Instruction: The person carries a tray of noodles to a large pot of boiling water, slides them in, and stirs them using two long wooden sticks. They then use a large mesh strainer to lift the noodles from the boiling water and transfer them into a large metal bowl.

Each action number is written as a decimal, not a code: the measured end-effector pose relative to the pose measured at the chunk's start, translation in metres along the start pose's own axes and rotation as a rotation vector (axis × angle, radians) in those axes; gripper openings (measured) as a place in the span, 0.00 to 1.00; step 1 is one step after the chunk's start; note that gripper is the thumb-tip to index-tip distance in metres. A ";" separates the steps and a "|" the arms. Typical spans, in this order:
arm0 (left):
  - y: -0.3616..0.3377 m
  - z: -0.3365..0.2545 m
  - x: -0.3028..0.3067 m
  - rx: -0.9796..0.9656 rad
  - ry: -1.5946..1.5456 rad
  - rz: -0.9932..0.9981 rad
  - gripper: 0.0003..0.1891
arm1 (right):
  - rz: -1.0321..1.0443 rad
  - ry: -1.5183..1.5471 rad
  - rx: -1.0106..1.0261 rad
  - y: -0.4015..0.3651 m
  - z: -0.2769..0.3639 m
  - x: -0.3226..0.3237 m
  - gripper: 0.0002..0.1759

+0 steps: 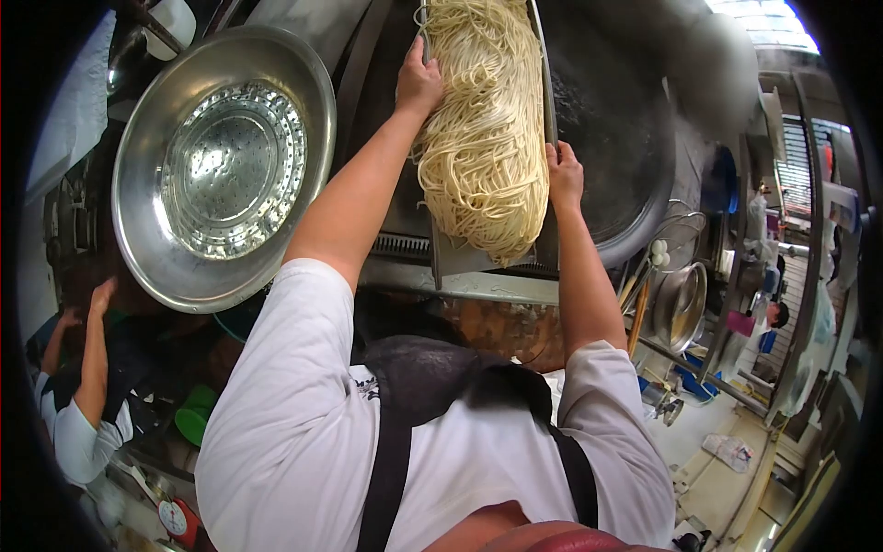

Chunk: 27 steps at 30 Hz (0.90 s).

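A long heap of pale noodles (483, 138) fills a narrow metal tray (549, 87) in front of me. My left hand (420, 81) is closed on the tray's left edge, near its far part. Lower down on the opposite side, my right hand (565, 175) grips the tray's right edge. Some noodles hang over the left side and near end. Just right of the tray lies a wide dark cooking vat (625, 156) with steam above it. The far end of the tray is cut off by the frame.
A large steel basin (136, 207) with a dimpled bottom stands at my left. Beyond it, another person (87, 414) works with raised arms, near a green container (194, 414) and a red dial scale (177, 521). Wire strainers (679, 230) and a metal bowl (682, 308) are at right.
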<state>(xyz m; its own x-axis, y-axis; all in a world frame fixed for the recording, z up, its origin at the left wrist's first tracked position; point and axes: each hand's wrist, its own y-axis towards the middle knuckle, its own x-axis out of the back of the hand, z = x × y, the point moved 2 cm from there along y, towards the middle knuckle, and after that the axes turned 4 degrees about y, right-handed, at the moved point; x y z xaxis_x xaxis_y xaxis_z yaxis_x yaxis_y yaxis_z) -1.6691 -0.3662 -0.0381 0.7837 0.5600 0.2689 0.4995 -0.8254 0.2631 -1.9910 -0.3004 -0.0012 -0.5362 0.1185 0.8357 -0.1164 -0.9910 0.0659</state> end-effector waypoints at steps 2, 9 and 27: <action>0.000 0.001 -0.001 0.027 -0.007 0.021 0.30 | 0.003 0.017 0.001 -0.001 0.002 0.003 0.25; -0.006 -0.077 0.028 -0.182 0.198 0.127 0.36 | -0.257 0.160 0.304 0.010 0.047 0.035 0.17; 0.017 -0.241 -0.045 0.549 -0.923 0.604 0.25 | 0.233 1.308 0.151 0.117 0.136 0.094 0.30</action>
<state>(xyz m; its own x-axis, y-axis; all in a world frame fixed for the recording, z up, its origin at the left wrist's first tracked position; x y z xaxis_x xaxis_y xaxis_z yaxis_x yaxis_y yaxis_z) -1.7852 -0.3882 0.1780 0.7989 0.0012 -0.6014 -0.1193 -0.9798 -0.1605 -1.9415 -0.4138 0.1596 -0.9420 -0.1654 -0.2920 0.1342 -0.9832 0.1240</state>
